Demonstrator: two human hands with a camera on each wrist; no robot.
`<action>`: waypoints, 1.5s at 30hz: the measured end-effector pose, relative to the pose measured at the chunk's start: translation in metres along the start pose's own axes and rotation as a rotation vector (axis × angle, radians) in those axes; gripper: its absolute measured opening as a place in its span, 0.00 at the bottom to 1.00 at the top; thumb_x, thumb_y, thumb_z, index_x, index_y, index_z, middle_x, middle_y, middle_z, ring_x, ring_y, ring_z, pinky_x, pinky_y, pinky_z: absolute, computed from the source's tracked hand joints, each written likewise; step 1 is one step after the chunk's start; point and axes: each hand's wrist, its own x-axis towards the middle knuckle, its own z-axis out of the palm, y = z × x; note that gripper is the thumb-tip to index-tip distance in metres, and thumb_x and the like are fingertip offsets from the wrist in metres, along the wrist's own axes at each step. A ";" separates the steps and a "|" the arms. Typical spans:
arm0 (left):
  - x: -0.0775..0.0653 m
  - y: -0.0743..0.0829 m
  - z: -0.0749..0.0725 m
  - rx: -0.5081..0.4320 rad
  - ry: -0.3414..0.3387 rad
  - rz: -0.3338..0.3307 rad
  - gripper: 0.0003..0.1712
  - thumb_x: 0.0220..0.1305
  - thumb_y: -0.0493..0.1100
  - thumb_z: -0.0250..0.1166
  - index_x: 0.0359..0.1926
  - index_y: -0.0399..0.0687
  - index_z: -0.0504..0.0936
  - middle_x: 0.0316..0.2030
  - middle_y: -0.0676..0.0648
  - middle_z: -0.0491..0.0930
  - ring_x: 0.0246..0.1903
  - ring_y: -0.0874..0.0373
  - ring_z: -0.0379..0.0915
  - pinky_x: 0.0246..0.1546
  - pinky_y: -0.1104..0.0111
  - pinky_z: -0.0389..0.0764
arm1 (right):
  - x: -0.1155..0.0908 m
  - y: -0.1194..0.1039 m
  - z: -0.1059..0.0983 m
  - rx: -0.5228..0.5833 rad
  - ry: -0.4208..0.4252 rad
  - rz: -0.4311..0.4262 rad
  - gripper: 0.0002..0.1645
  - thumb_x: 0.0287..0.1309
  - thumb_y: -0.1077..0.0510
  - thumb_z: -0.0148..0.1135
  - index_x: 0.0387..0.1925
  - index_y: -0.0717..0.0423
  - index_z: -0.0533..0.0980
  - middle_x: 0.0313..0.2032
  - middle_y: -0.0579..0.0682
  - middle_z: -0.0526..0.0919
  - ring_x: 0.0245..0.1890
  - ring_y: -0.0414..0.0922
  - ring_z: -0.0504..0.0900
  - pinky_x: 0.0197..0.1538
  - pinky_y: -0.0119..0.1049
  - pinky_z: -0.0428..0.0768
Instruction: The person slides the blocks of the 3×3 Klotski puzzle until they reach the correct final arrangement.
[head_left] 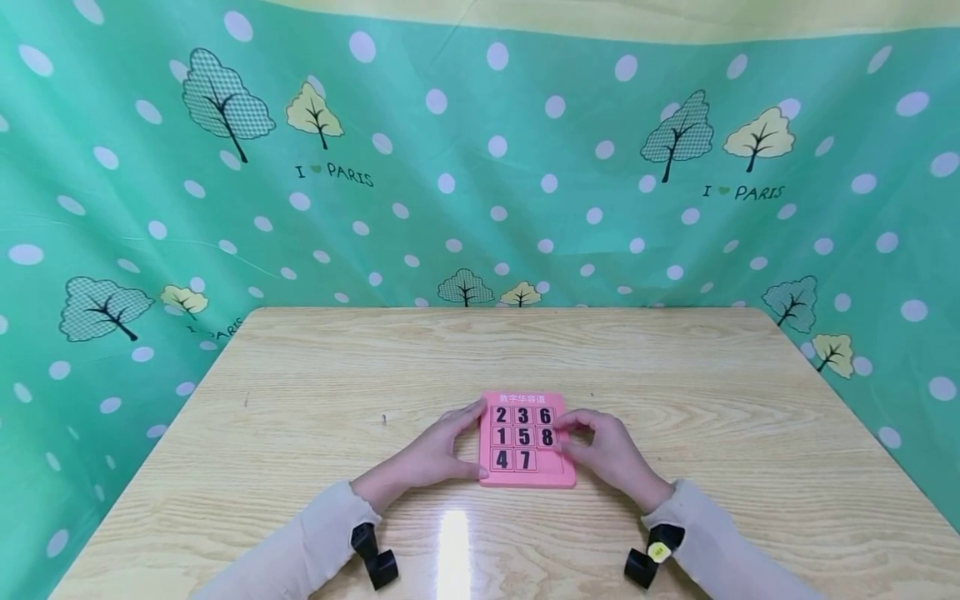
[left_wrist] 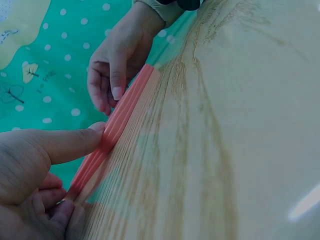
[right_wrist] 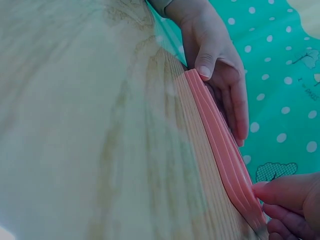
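A pink number sliding puzzle (head_left: 522, 479) lies on the wooden table with its digits facing up. Its rows read 2 3 6, then 1 5 8, then 4 7 and a bare slot at bottom right. My left hand (head_left: 431, 450) grips the left side of the frame, its thumb at the lower corner and fingers by the upper one. At the right side, my right hand (head_left: 606, 447) touches the puzzle, index fingertip and thumb tip by the 8 tile (head_left: 547, 437). Both wrist views show the puzzle edge-on, hiding the digits.
The pale wood-grain table (head_left: 337, 358) extends around the puzzle. A green dotted cloth (head_left: 480, 183) with printed trees hangs behind and along its sides. Each wrist carries a small black camera, the left wrist camera (head_left: 373, 557) and the right wrist camera (head_left: 651, 557).
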 end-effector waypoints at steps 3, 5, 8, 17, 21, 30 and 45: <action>0.000 0.000 0.000 0.000 -0.001 0.000 0.56 0.46 0.44 0.75 0.72 0.43 0.52 0.72 0.44 0.51 0.70 0.45 0.45 0.69 0.48 0.48 | 0.000 0.001 0.001 -0.001 -0.001 -0.007 0.16 0.44 0.67 0.71 0.39 0.55 0.82 0.41 0.49 0.84 0.43 0.46 0.79 0.50 0.43 0.78; 0.000 0.000 0.000 0.001 -0.001 -0.001 0.56 0.45 0.45 0.75 0.72 0.43 0.52 0.72 0.45 0.51 0.70 0.45 0.45 0.69 0.48 0.48 | 0.000 0.001 0.001 0.000 -0.003 -0.010 0.16 0.44 0.67 0.70 0.39 0.55 0.82 0.41 0.49 0.84 0.44 0.47 0.79 0.50 0.43 0.78; 0.000 0.000 0.000 0.001 -0.002 -0.002 0.56 0.45 0.45 0.75 0.72 0.43 0.52 0.72 0.45 0.51 0.70 0.45 0.45 0.69 0.48 0.48 | 0.000 0.002 0.001 0.006 -0.006 -0.008 0.16 0.44 0.68 0.70 0.39 0.55 0.82 0.41 0.49 0.84 0.44 0.47 0.79 0.51 0.44 0.78; -0.001 0.001 0.000 -0.002 -0.005 0.000 0.56 0.46 0.45 0.74 0.72 0.42 0.52 0.72 0.44 0.51 0.70 0.46 0.46 0.69 0.49 0.48 | -0.003 0.001 0.000 0.019 -0.007 -0.001 0.17 0.44 0.67 0.70 0.39 0.53 0.82 0.42 0.48 0.84 0.46 0.48 0.79 0.52 0.43 0.78; -0.001 0.002 0.000 -0.001 -0.005 -0.002 0.56 0.46 0.45 0.74 0.72 0.42 0.52 0.72 0.44 0.52 0.70 0.46 0.46 0.69 0.49 0.48 | -0.004 0.002 0.000 0.030 -0.007 -0.013 0.16 0.44 0.67 0.70 0.38 0.53 0.82 0.42 0.47 0.84 0.46 0.48 0.79 0.52 0.43 0.78; 0.000 0.001 0.001 -0.001 -0.004 -0.003 0.56 0.47 0.45 0.74 0.72 0.43 0.52 0.72 0.45 0.52 0.70 0.46 0.46 0.69 0.49 0.49 | -0.008 0.001 0.000 0.042 -0.029 -0.002 0.16 0.44 0.66 0.70 0.39 0.52 0.82 0.42 0.47 0.84 0.47 0.47 0.79 0.53 0.44 0.77; 0.000 -0.001 0.001 0.007 0.001 -0.003 0.56 0.46 0.44 0.74 0.72 0.44 0.53 0.72 0.47 0.52 0.70 0.48 0.46 0.69 0.49 0.49 | -0.020 -0.002 -0.001 0.045 -0.048 -0.003 0.15 0.44 0.62 0.71 0.38 0.50 0.82 0.42 0.46 0.84 0.47 0.48 0.79 0.53 0.45 0.77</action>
